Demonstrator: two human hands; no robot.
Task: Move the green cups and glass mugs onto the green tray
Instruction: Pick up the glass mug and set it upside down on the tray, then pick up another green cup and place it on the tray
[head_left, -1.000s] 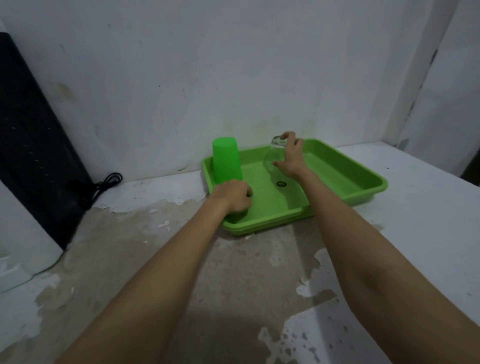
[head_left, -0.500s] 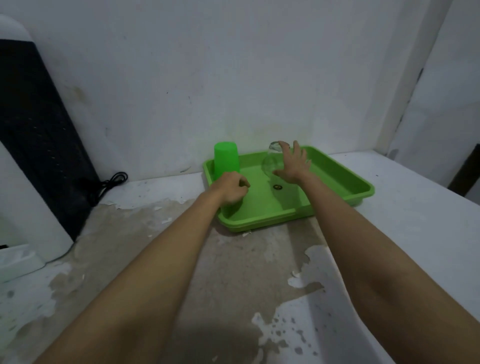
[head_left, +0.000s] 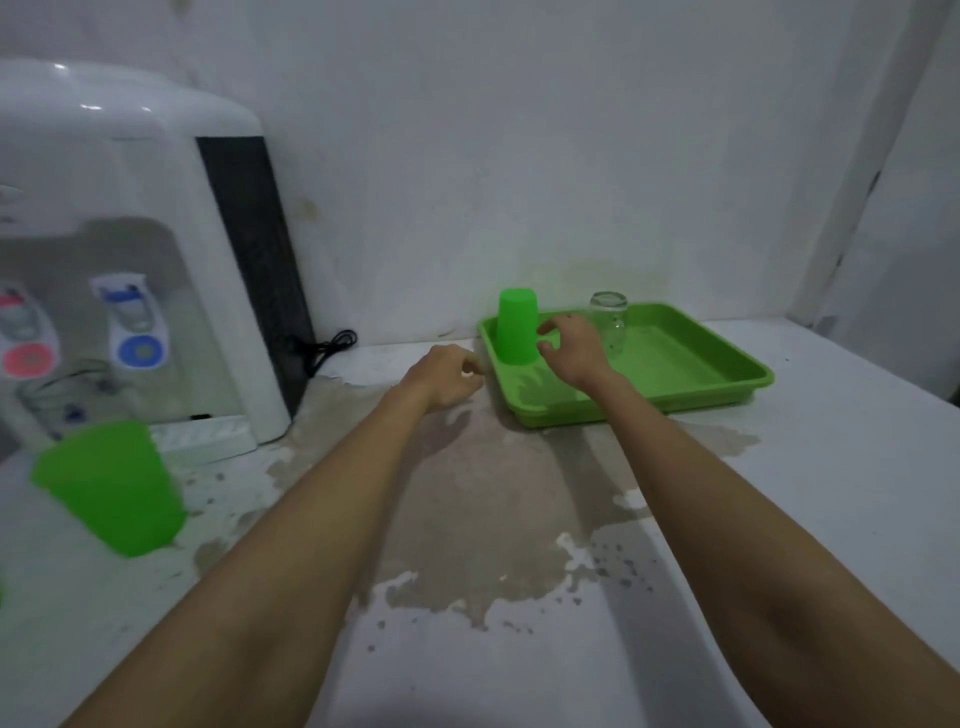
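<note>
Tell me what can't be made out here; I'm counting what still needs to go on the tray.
Head view only:
- Green cup on the counter: motion-blurred, outline smeared.
- Glass under the dispenser: blurred, so its type is unclear.
- Green sliver at the left edge: cut off, unidentifiable.
- Glass mug on the green tray: transparent; the right hand covers its lower left.

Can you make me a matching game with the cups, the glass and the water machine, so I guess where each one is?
Things:
1. upside-down green cup
2. glass mug
3. blurry green cup
4. water dispenser

Places:
A. on the counter, in front of the water dispenser
B. back left corner of the green tray
C. against the wall, far left
D. on the tray, right of the right hand

Pairs: 1-B, 2-D, 3-A, 4-C
</note>
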